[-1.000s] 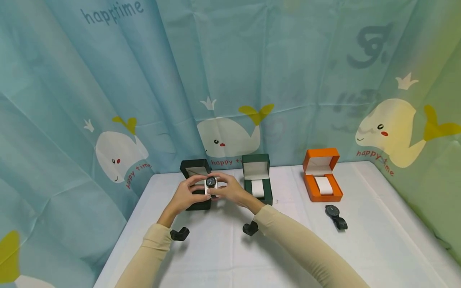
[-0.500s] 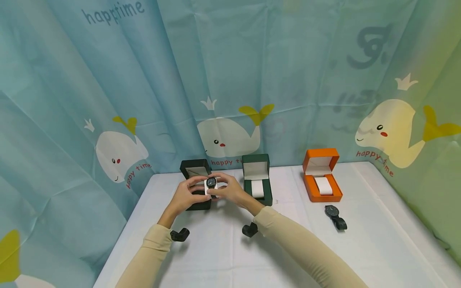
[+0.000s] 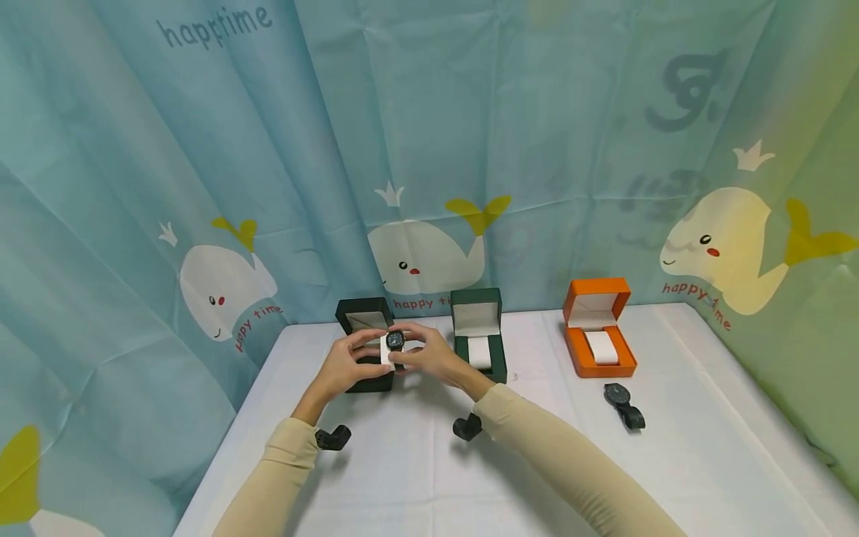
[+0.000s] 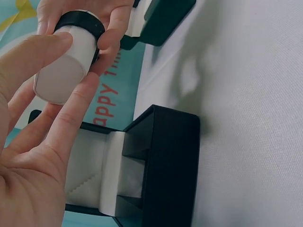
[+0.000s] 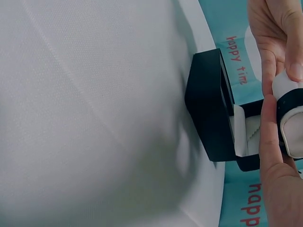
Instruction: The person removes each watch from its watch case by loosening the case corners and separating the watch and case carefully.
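A black watch (image 3: 395, 340) is wrapped round a white watch cushion (image 4: 59, 78), held up between both hands. My left hand (image 3: 344, 365) grips the cushion's left part, thumb on one side and fingers on the other. From the right, my right hand (image 3: 435, 355) pinches the watch end of the cushion. In the left wrist view the dark strap (image 4: 80, 21) circles the cushion near the right hand. Behind and under the hands stands an open black watch box (image 4: 175, 161), its inner compartment bare of any cushion.
To the right stands an open green watch box (image 3: 498, 356) with a white cushion in it. Farther right is an open orange box (image 3: 585, 359), also with a cushion. Another black watch (image 3: 620, 403) lies on the white tablecloth in front. A blue curtain (image 3: 429, 134) hangs behind.
The watch face on the cushion has shifted very slightly to the right. Both hands keep nearly the same place and hold; the camera view has drifted a little.
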`<state>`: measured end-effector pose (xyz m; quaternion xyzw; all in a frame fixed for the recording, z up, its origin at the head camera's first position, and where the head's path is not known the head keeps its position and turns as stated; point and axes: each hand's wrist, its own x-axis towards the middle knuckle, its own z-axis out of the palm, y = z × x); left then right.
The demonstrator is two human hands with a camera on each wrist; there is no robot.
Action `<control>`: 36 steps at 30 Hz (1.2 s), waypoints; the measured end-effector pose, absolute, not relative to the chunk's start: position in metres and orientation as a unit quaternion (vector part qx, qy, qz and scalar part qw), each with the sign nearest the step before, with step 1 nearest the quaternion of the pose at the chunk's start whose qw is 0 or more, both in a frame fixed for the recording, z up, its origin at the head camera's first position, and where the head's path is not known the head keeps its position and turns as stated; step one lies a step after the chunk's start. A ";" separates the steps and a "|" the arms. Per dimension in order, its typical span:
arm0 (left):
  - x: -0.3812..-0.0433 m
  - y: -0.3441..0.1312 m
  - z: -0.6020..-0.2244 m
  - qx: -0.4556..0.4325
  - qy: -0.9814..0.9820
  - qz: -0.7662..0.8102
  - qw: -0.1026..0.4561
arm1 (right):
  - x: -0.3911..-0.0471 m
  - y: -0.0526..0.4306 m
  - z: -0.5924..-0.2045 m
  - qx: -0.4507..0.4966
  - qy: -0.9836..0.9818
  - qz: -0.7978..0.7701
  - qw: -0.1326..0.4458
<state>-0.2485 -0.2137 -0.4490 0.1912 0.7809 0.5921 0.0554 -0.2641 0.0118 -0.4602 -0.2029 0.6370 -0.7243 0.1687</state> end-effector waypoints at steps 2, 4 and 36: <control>-0.249 -0.215 -0.449 0.194 0.780 0.592 0.058 | -0.264 0.012 -0.460 -0.205 0.638 -0.722 0.171; -0.249 -0.215 -0.449 0.198 0.780 0.591 0.062 | -0.264 0.013 -0.459 -0.206 0.640 -0.720 0.173; -0.251 -0.213 -0.453 0.194 0.782 0.590 0.057 | -0.266 0.018 -0.462 -0.212 0.645 -0.708 0.194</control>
